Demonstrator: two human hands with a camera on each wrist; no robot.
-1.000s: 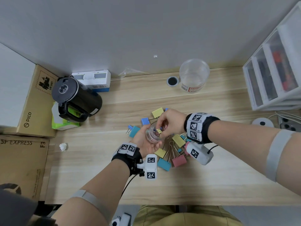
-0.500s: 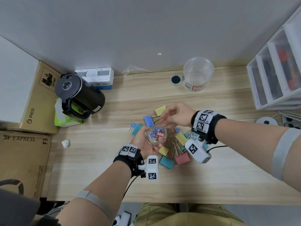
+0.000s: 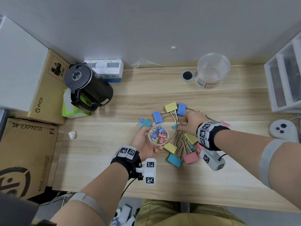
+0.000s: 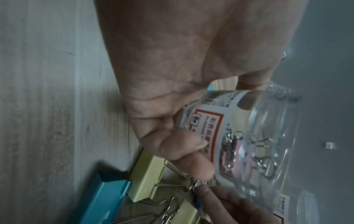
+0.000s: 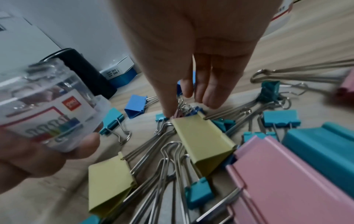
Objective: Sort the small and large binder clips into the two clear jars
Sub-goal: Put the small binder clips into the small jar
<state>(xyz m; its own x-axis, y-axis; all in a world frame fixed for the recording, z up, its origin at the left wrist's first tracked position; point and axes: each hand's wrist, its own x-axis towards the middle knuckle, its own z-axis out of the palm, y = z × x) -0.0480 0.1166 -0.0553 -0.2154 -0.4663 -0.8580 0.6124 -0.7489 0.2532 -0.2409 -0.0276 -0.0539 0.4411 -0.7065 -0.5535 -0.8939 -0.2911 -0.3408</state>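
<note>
My left hand (image 3: 146,141) grips a small clear jar (image 3: 158,135) just above the desk. Several small clips lie inside it, pink, blue and yellow. The same jar (image 4: 249,136) shows its red label in the left wrist view. My right hand (image 3: 182,125) reaches down into the clip pile to the right of the jar. Its thumb and fingers pinch a small pink clip (image 5: 178,113) by its wire handles, beside a large yellow clip (image 5: 203,142). A large clear jar (image 3: 211,70) stands with nothing in it at the back right. Large clips (image 3: 190,157) in pink, yellow and blue lie scattered around both hands.
A black kettle (image 3: 88,88) and a green tissue pack (image 3: 71,110) stand at the back left, with cardboard boxes (image 3: 27,152) beyond the desk's left edge. White drawers (image 3: 286,79) fill the right side. A small white scrap (image 3: 72,135) lies on the desk (image 3: 97,160).
My right hand left the mouth of the small jar and moved right and down into the pile, where it now pinches a small pink clip. The left hand kept hold of the jar.
</note>
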